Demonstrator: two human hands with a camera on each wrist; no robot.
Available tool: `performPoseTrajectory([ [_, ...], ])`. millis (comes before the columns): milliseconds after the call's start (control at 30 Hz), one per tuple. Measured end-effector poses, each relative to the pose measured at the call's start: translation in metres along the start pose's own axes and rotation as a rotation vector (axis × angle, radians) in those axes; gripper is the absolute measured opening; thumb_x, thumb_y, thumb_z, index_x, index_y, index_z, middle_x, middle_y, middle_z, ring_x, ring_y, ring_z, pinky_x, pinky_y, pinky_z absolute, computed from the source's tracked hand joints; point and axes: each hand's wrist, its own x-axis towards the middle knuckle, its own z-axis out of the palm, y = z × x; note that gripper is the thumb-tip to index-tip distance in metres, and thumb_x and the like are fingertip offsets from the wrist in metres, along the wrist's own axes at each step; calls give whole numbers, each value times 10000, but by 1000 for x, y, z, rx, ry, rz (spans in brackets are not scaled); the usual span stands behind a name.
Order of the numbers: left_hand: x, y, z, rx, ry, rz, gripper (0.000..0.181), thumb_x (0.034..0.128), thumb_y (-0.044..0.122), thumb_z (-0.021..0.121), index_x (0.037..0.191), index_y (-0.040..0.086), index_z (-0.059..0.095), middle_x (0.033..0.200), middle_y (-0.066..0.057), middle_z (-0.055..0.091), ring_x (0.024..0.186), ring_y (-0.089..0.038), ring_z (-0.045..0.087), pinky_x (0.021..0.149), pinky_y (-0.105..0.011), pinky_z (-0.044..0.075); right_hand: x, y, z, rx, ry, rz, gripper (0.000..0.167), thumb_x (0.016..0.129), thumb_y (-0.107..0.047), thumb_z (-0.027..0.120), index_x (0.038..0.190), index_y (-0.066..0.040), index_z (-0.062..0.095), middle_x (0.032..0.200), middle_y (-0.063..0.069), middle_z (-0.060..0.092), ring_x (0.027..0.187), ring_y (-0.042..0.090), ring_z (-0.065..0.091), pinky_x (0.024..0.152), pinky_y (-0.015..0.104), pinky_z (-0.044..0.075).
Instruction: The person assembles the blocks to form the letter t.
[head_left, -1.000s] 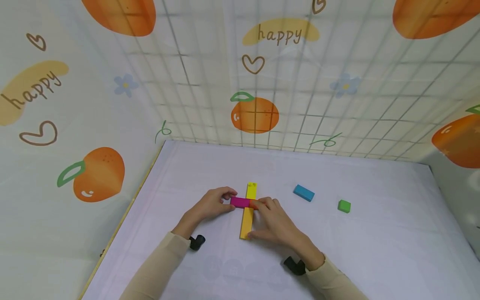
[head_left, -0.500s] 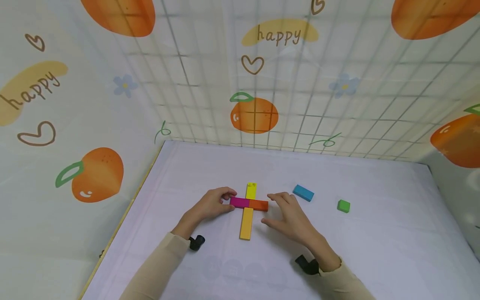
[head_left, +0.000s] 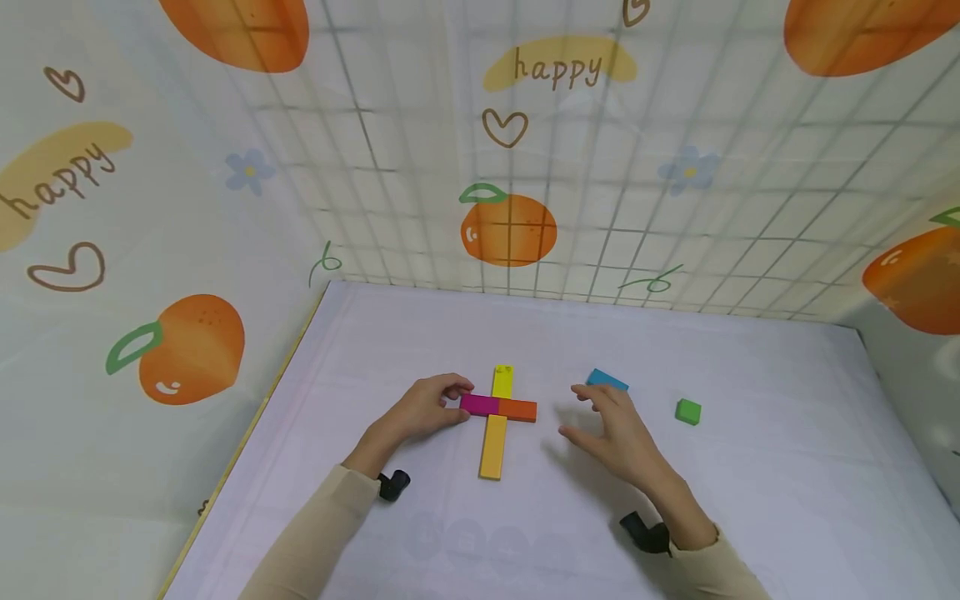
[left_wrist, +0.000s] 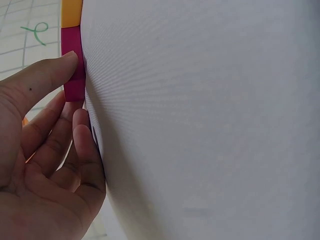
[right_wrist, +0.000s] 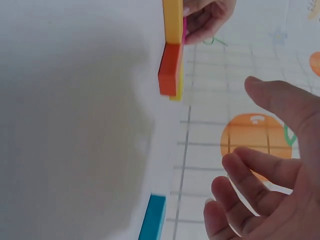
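In the head view, a magenta block [head_left: 479,405] and an orange block [head_left: 517,410] lie end to end. A bright yellow block [head_left: 502,382] extends from their far side and an amber block [head_left: 492,447] from their near side, so they make a cross. My left hand [head_left: 427,408] pinches the magenta block at its outer end; the left wrist view has the thumb [left_wrist: 65,64] pressed on its side. My right hand [head_left: 618,433] hovers over the table right of the cross, fingers spread and holding nothing. Behind its fingertips lies a blue block [head_left: 606,379], partly hidden.
A green block [head_left: 687,411] lies farther right on the white tabletop [head_left: 787,467]. Printed cloth walls [head_left: 420,167] rise at the back and sides. Black wrist devices [head_left: 647,533] sit under both wrists.
My right hand has let go of the orange block and moved off to the right, uncovering it and now partly covering the blue block. The left hand stays on the magenta block.
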Motion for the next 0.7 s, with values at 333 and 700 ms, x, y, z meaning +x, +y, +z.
performPoseTrajectory([
  [333, 1, 0, 0, -10, 1, -3, 413, 863, 203, 806, 1250, 208, 662, 1039, 79, 605, 992, -161, 541, 864, -314, 487, -14, 23, -21, -21, 81, 27, 556, 822, -178, 842, 1305, -27, 613, 1147, 142, 610, 1008, 302, 542, 797, 444, 463],
  [700, 0, 0, 1, -11, 0, -5, 411, 868, 206, 801, 1255, 217, 659, 1039, 83, 601, 1000, -163, 536, 873, -320, 485, -31, 44, -43, -68, 138, 98, 528, 855, -191, 813, 1305, -7, 605, 1146, 149, 615, 976, 317, 567, 711, 396, 446],
])
